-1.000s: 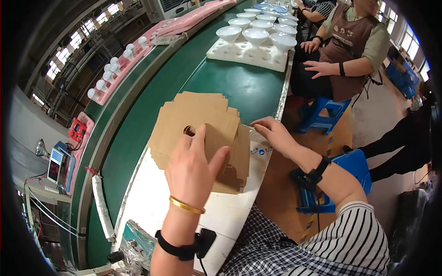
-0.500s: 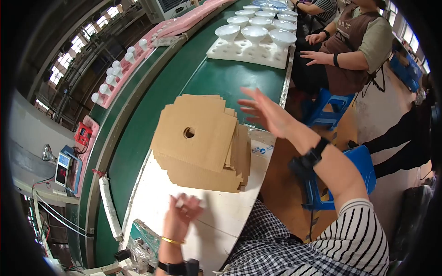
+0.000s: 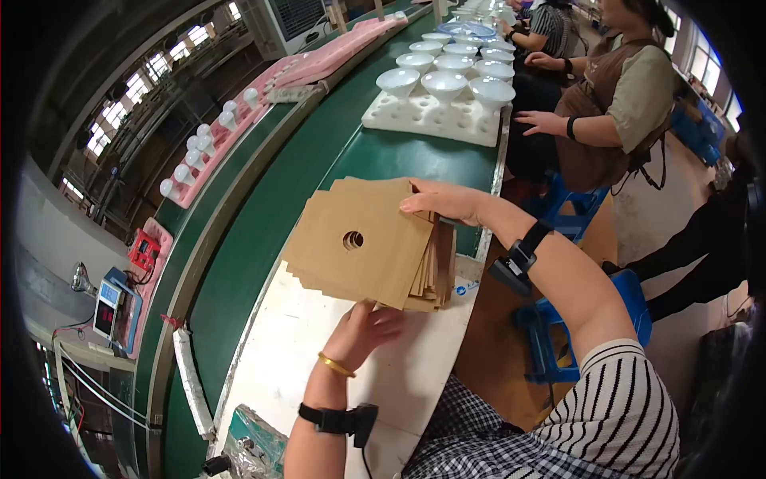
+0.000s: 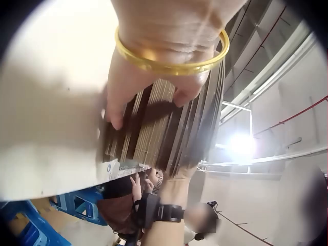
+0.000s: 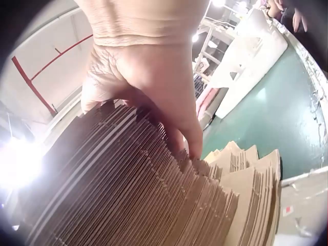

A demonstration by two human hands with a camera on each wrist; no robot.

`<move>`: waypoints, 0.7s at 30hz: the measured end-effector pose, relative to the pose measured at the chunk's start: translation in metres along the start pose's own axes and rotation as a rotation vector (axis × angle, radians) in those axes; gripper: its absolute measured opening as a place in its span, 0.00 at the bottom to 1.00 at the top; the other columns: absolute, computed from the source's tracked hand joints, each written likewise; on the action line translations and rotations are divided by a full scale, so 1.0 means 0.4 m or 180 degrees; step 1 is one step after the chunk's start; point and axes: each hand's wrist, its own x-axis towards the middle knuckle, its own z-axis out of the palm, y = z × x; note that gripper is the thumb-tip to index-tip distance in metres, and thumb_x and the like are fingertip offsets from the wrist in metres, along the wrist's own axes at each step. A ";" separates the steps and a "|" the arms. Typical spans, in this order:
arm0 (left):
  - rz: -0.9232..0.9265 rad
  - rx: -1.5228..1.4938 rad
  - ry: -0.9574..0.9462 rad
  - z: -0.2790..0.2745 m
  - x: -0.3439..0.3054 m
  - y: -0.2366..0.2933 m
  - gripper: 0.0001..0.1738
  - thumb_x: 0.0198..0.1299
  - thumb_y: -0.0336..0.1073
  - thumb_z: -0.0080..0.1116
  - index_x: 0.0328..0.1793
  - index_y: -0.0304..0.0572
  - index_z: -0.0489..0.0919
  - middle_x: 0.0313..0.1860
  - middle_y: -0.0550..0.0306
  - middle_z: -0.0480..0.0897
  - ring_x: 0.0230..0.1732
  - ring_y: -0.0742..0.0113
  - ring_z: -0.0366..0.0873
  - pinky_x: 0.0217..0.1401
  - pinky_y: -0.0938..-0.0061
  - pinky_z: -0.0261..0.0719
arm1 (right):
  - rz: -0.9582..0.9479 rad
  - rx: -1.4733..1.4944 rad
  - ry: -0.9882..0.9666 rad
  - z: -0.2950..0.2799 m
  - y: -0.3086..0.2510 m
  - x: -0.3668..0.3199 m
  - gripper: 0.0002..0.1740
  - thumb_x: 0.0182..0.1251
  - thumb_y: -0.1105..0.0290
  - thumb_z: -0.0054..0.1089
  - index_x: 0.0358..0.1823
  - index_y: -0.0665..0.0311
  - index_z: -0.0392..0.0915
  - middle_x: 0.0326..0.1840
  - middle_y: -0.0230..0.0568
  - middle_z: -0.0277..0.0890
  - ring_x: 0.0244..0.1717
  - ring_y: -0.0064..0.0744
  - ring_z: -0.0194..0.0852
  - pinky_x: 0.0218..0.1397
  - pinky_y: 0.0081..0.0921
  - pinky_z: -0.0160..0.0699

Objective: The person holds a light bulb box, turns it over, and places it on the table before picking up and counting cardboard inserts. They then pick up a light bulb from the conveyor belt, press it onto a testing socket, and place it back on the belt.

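Observation:
A stack of flat brown cardboard sheets (image 3: 383, 267), with notched edges and a round hole in the top sheet, is over the white work surface (image 3: 275, 351). My right hand (image 3: 448, 201) grips its far right corner, thumb on top; in the right wrist view, the fingers of that hand (image 5: 148, 77) curl over the layered edges. At the near edge, my left hand (image 3: 363, 334) has its thumb against the stack. The left wrist view shows thumb and fingers of this hand (image 4: 154, 77) spread around the stacked edges (image 4: 159, 128). The underside of the stack is hidden.
White cone-shaped lamps (image 3: 445, 85) stand in a white foam tray (image 3: 431, 120) on the green belt (image 3: 447, 152). Bulbs (image 3: 183, 174) line a pink foam strip at left. A seated person (image 3: 614, 104) and blue stools (image 3: 630, 299) are on the right. A plastic bag (image 3: 251, 443) lies near left.
My left hand left the top of the stack, drew back, then came to its near edge. My right hand rose, then took the far right corner. The stack has shifted right and now sits tilted.

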 end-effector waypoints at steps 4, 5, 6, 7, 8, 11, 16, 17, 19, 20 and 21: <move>0.0491 0.1763 0.1369 -0.137 -0.077 0.062 0.24 0.68 0.45 0.46 0.57 0.29 0.73 0.40 0.46 0.80 0.37 0.60 0.81 0.41 0.66 0.83 | -0.0546 -0.0762 0.0351 0.012 -0.009 -0.022 0.41 0.64 0.53 0.56 0.72 0.65 0.50 0.69 0.46 0.56 0.68 0.35 0.56 0.70 0.29 0.53; 0.0966 0.2006 0.1845 -0.172 -0.089 0.101 0.21 0.67 0.44 0.45 0.56 0.34 0.75 0.40 0.51 0.79 0.37 0.64 0.80 0.39 0.70 0.82 | -0.0706 -0.1037 0.0578 0.007 0.008 -0.025 0.42 0.64 0.53 0.56 0.72 0.67 0.50 0.70 0.51 0.55 0.69 0.37 0.53 0.71 0.31 0.52; 0.1638 0.1586 0.2349 -0.180 -0.102 0.135 0.20 0.65 0.43 0.45 0.57 0.40 0.76 0.40 0.55 0.77 0.38 0.66 0.78 0.37 0.73 0.80 | -0.1004 -0.0589 0.0744 0.024 0.027 -0.028 0.42 0.65 0.51 0.54 0.71 0.69 0.50 0.70 0.54 0.55 0.71 0.42 0.51 0.72 0.33 0.52; 0.2218 0.1808 0.2587 -0.176 -0.100 0.178 0.22 0.64 0.45 0.47 0.57 0.40 0.75 0.42 0.57 0.78 0.41 0.66 0.78 0.36 0.74 0.78 | -0.1769 -0.1630 0.1440 0.023 0.056 -0.023 0.41 0.64 0.50 0.54 0.69 0.71 0.53 0.68 0.56 0.57 0.70 0.49 0.53 0.71 0.36 0.53; 0.2957 0.1200 0.2475 -0.238 -0.044 0.242 0.21 0.63 0.41 0.51 0.58 0.36 0.72 0.46 0.51 0.78 0.44 0.66 0.79 0.35 0.76 0.77 | -0.1995 -0.2286 0.2206 0.092 0.029 -0.110 0.39 0.62 0.51 0.55 0.66 0.70 0.57 0.66 0.59 0.58 0.68 0.56 0.54 0.70 0.40 0.54; 0.2711 0.2592 0.1960 -0.125 -0.090 0.265 0.29 0.68 0.44 0.45 0.68 0.30 0.65 0.61 0.43 0.73 0.58 0.55 0.72 0.60 0.61 0.72 | -0.2526 -0.2504 0.2178 0.215 0.046 -0.199 0.42 0.51 0.54 0.65 0.65 0.66 0.59 0.68 0.58 0.54 0.67 0.58 0.54 0.67 0.46 0.55; 0.2113 0.2454 0.1704 -0.007 -0.096 0.266 0.25 0.66 0.44 0.49 0.63 0.33 0.71 0.59 0.45 0.74 0.55 0.55 0.74 0.56 0.64 0.74 | -0.2258 -0.3003 0.2148 0.309 0.029 -0.250 0.37 0.51 0.49 0.66 0.60 0.60 0.71 0.68 0.60 0.56 0.73 0.57 0.45 0.70 0.44 0.54; 0.2063 0.2695 0.1706 0.004 -0.101 0.264 0.25 0.65 0.44 0.50 0.62 0.34 0.73 0.58 0.45 0.75 0.54 0.54 0.74 0.55 0.65 0.74 | -0.2273 -0.3022 0.2162 0.309 0.040 -0.240 0.37 0.51 0.49 0.66 0.60 0.60 0.71 0.68 0.60 0.56 0.73 0.57 0.45 0.70 0.44 0.54; 0.2106 0.2826 0.1746 0.005 -0.097 0.262 0.23 0.65 0.44 0.51 0.60 0.36 0.75 0.56 0.45 0.77 0.53 0.54 0.75 0.54 0.65 0.74 | -0.2413 -0.3073 0.2413 0.310 0.043 -0.231 0.34 0.50 0.51 0.67 0.57 0.62 0.74 0.66 0.58 0.60 0.71 0.56 0.48 0.69 0.46 0.54; 0.2182 0.2976 0.1828 0.016 -0.102 0.260 0.23 0.64 0.43 0.52 0.60 0.35 0.75 0.55 0.45 0.77 0.52 0.54 0.75 0.53 0.65 0.74 | -0.2429 -0.3087 0.2407 0.311 0.039 -0.235 0.34 0.50 0.51 0.67 0.57 0.62 0.74 0.66 0.58 0.60 0.71 0.56 0.48 0.69 0.46 0.54; 0.2256 0.3123 0.1916 0.026 -0.105 0.258 0.23 0.64 0.43 0.52 0.59 0.35 0.75 0.54 0.45 0.78 0.52 0.54 0.75 0.53 0.65 0.75 | -0.2436 -0.3124 0.2380 0.311 0.035 -0.237 0.33 0.49 0.52 0.67 0.55 0.62 0.75 0.65 0.57 0.61 0.71 0.56 0.49 0.69 0.47 0.55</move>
